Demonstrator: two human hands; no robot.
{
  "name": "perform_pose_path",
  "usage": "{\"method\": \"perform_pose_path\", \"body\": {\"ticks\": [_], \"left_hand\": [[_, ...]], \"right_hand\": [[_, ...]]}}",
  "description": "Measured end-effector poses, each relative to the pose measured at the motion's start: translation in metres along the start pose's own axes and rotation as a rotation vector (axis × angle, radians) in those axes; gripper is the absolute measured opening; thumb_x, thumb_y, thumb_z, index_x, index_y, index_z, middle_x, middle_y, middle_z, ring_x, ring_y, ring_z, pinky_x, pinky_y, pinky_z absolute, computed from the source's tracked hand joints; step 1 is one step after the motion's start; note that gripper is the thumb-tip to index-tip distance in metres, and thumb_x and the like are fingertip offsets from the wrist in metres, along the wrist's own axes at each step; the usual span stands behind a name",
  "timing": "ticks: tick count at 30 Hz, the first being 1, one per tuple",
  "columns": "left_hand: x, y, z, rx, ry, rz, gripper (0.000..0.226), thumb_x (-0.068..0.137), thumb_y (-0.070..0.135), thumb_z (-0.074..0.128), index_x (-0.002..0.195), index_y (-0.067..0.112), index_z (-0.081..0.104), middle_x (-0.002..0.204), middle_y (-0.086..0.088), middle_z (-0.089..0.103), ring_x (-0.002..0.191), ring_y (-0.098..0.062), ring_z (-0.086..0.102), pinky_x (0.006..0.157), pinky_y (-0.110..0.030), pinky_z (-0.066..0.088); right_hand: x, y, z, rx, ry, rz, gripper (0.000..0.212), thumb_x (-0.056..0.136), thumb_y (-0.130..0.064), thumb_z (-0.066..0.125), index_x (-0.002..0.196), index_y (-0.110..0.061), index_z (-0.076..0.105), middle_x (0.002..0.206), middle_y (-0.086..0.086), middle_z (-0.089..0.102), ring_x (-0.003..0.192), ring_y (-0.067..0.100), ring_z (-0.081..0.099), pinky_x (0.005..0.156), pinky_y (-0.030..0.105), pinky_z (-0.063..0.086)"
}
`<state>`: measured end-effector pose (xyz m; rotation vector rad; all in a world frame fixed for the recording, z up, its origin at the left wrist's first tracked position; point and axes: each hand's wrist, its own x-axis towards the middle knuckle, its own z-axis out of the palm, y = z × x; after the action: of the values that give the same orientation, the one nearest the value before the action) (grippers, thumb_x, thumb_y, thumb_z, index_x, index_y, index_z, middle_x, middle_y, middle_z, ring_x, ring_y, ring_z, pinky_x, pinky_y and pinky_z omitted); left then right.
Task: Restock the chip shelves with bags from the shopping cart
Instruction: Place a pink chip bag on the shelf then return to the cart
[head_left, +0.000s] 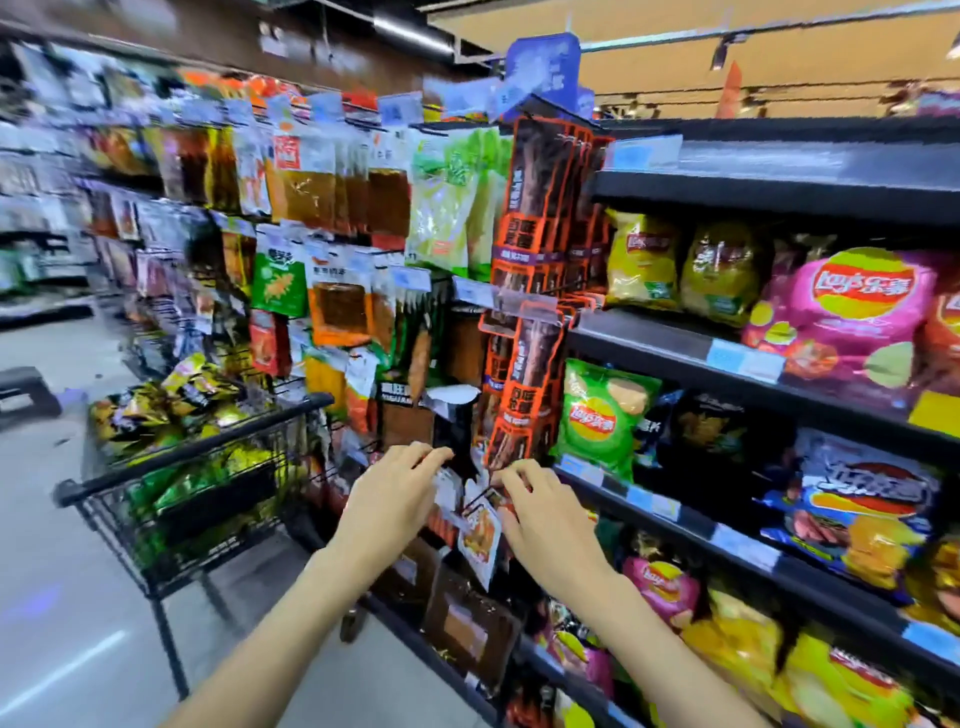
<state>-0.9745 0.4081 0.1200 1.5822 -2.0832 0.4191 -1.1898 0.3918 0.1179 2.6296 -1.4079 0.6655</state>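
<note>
Chip shelves (691, 343) fill the right side, black tiers stocked with bagged chips: pink bag (852, 317), green bag (602, 415), yellow bags (644, 260). Shopping cart (171, 493) stands left of the hands, heaped with chip bags (171, 400). Hanging snack rack (332, 249) sits between cart and shelves. Left hand (387, 501) and right hand (545, 514) are both at a small hanging packet (480, 535) on a peg; fingers curled at its top edge. Grip blurred; cannot tell whether either hand pinches it.
</note>
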Motion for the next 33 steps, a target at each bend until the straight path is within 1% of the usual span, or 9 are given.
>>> {"method": "perform_pose_path", "body": {"ticks": [3, 6, 9, 12, 16, 19, 23, 28, 33], "left_hand": [[-0.062, -0.039, -0.023, 0.037, -0.006, -0.111, 0.049, 0.076, 0.011, 0.078, 0.122, 0.018, 0.063, 0.11, 0.0, 0.065, 0.097, -0.025, 0.063, 0.068, -0.034, 0.057], [-0.121, -0.074, -0.051, 0.121, -0.029, -0.242, 0.047, 0.075, 0.015, 0.079, 0.119, 0.02, 0.064, 0.109, 0.003, 0.064, 0.094, -0.022, 0.063, 0.065, -0.034, 0.055], [-0.176, -0.111, -0.076, 0.199, -0.047, -0.37, 0.047, 0.074, 0.017, 0.079, 0.118, 0.021, 0.065, 0.107, 0.003, 0.064, 0.089, -0.023, 0.064, 0.063, -0.033, 0.056], [-0.225, -0.145, -0.097, 0.237, -0.064, -0.536, 0.046, 0.078, 0.019, 0.074, 0.122, 0.025, 0.061, 0.111, 0.004, 0.062, 0.091, -0.025, 0.064, 0.064, -0.037, 0.056], [-0.273, -0.185, -0.114, 0.277, -0.059, -0.687, 0.045, 0.081, 0.021, 0.071, 0.122, 0.03, 0.056, 0.112, 0.003, 0.064, 0.093, -0.029, 0.066, 0.069, -0.041, 0.057], [-0.298, -0.218, -0.119, 0.275, -0.062, -0.756, 0.051, 0.077, 0.018, 0.074, 0.119, 0.033, 0.048, 0.112, 0.002, 0.064, 0.094, -0.029, 0.066, 0.071, -0.044, 0.057], [-0.312, -0.27, -0.126, 0.359, -0.106, -0.831, 0.047, 0.071, 0.018, 0.081, 0.113, 0.027, 0.061, 0.105, 0.003, 0.066, 0.086, -0.025, 0.067, 0.062, -0.037, 0.056], [-0.305, -0.347, -0.137, 0.467, -0.126, -0.843, 0.044, 0.071, 0.017, 0.082, 0.112, 0.023, 0.066, 0.102, 0.003, 0.067, 0.082, -0.024, 0.067, 0.054, -0.033, 0.051], [-0.304, -0.398, -0.141, 0.515, -0.142, -0.921, 0.037, 0.08, 0.025, 0.074, 0.115, 0.027, 0.063, 0.106, 0.006, 0.066, 0.087, -0.019, 0.067, 0.059, -0.03, 0.052]], "right_hand": [[0.001, -0.062, 0.028, 0.061, -0.039, -0.121, 0.032, 0.098, -0.026, 0.05, 0.13, -0.022, 0.046, 0.13, 0.001, 0.046, 0.117, 0.025, 0.047, 0.091, 0.037, 0.044], [0.008, -0.125, 0.049, 0.135, -0.069, -0.235, 0.032, 0.097, -0.029, 0.051, 0.129, -0.023, 0.049, 0.129, 0.0, 0.048, 0.12, 0.024, 0.047, 0.094, 0.038, 0.043], [0.022, -0.184, 0.068, 0.189, -0.085, -0.361, 0.031, 0.096, -0.031, 0.051, 0.127, -0.025, 0.05, 0.129, -0.002, 0.049, 0.116, 0.023, 0.049, 0.092, 0.038, 0.044], [0.035, -0.24, 0.088, 0.228, -0.116, -0.472, 0.032, 0.097, -0.033, 0.051, 0.128, -0.025, 0.05, 0.128, -0.002, 0.049, 0.115, 0.023, 0.049, 0.089, 0.038, 0.045], [0.054, -0.305, 0.118, 0.271, -0.174, -0.607, 0.034, 0.093, -0.026, 0.055, 0.127, -0.021, 0.052, 0.125, 0.001, 0.052, 0.112, 0.026, 0.052, 0.086, 0.041, 0.047], [0.078, -0.346, 0.147, 0.297, -0.195, -0.706, 0.032, 0.089, -0.026, 0.056, 0.121, -0.02, 0.055, 0.118, 0.004, 0.055, 0.106, 0.028, 0.055, 0.081, 0.042, 0.049], [0.124, -0.399, 0.186, 0.345, -0.204, -0.777, 0.028, 0.086, -0.025, 0.056, 0.113, -0.02, 0.057, 0.111, 0.003, 0.056, 0.099, 0.028, 0.057, 0.074, 0.042, 0.05], [0.184, -0.451, 0.224, 0.425, -0.204, -0.841, 0.023, 0.091, -0.026, 0.057, 0.114, -0.021, 0.058, 0.113, 0.0, 0.056, 0.103, 0.024, 0.054, 0.081, 0.037, 0.044], [0.243, -0.491, 0.255, 0.437, -0.225, -0.921, 0.023, 0.092, -0.024, 0.058, 0.114, -0.019, 0.061, 0.115, 0.002, 0.057, 0.105, 0.027, 0.056, 0.082, 0.037, 0.045]]}}
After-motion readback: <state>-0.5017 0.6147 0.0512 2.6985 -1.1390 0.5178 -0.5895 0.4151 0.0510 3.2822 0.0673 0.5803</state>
